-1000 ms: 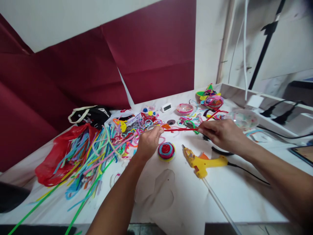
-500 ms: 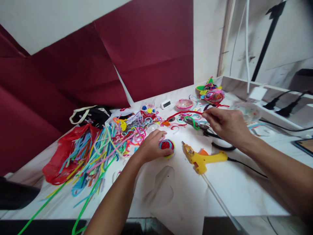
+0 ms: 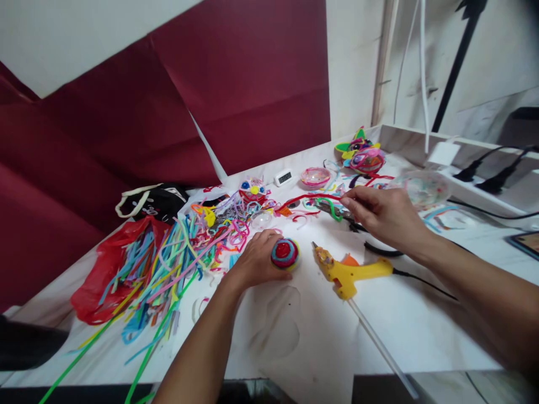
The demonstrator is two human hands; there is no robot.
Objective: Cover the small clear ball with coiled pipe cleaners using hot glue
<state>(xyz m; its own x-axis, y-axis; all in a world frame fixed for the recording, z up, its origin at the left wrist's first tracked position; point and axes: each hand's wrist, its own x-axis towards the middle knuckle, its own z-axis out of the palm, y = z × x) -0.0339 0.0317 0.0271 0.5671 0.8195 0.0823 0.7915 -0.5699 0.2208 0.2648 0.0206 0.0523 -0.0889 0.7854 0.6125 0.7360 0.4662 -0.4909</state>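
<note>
My left hand (image 3: 260, 259) curves around a small round coil of pipe cleaners (image 3: 285, 253), with red, blue and yellow rings facing up. Its thumb rests along the near side and its fingers along the far side. Between thumb and fingertips, my right hand (image 3: 381, 216) pinches one end of a red pipe cleaner (image 3: 309, 196), which stretches left over the scraps. Under and beside that hand lie dark-handled scissors (image 3: 332, 209), partly hidden, with a green pipe-cleaner piece across them. A yellow hot glue gun (image 3: 347, 273) with a clear glue stick (image 3: 381, 345) lies between my forearms.
Many loose pipe cleaners (image 3: 168, 275) spill from a red plastic bag (image 3: 99, 280) at left. Behind are a small digital clock (image 3: 283, 177), a clear bowl with pink trim (image 3: 315, 178) and a colourful pipe-cleaner figure (image 3: 365, 156). Plugs and a power strip (image 3: 488, 193) stand at right.
My left thumb and fingers have shifted off the top of the coil to its side, so more of its rings show. My right hand still pinches the red pipe cleaner, slightly further left.
</note>
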